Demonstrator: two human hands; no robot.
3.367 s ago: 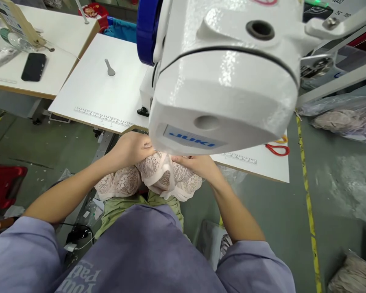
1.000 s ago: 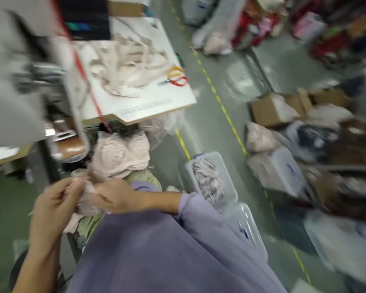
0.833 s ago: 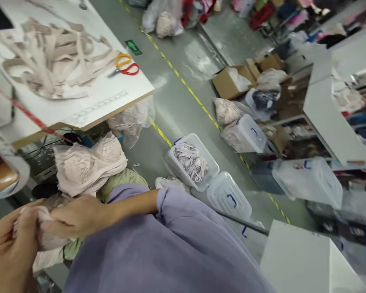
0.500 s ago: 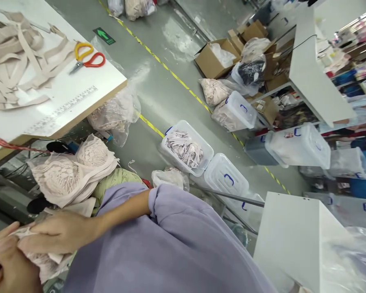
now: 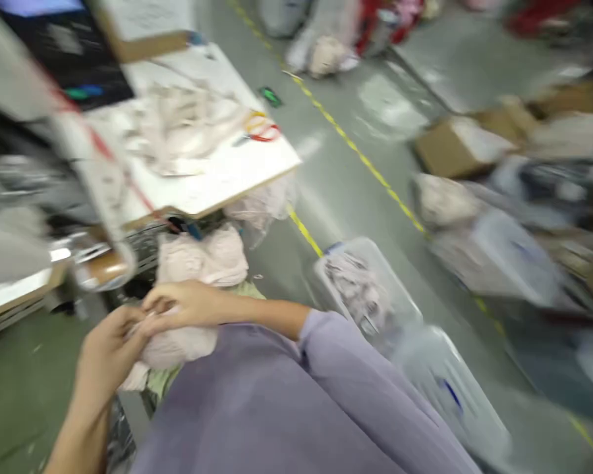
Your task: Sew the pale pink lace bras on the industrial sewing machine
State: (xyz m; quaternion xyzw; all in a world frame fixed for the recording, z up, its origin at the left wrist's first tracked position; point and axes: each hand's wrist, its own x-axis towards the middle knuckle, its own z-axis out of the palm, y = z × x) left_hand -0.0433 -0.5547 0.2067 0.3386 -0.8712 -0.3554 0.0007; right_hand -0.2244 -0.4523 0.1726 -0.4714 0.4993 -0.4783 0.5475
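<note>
A pale pink lace bra (image 5: 180, 345) hangs between my two hands, low in front of my body. My left hand (image 5: 106, 352) pinches its upper edge from the left. My right hand (image 5: 185, 306) closes on the same edge from the right, and the fingertips of both hands nearly meet. The fabric right between the fingers is blurred and partly covered. Just beyond my right hand lies a stack of similar pink bras (image 5: 205, 257), with some light green cloth (image 5: 247, 289) beside it.
A white table (image 5: 261, 164) carries beige fabric strips (image 5: 188, 128) and red-and-yellow scissors (image 5: 261, 130). At left stands what looks like a sewing machine (image 5: 93, 197). Plastic bins (image 5: 375, 253) stand on the floor at right, with cardboard boxes (image 5: 447, 148) farther off.
My view has swung left, so the table, the bins and both hands appear farther right. The machine at left has come into view. Both hands still grip the bra.
</note>
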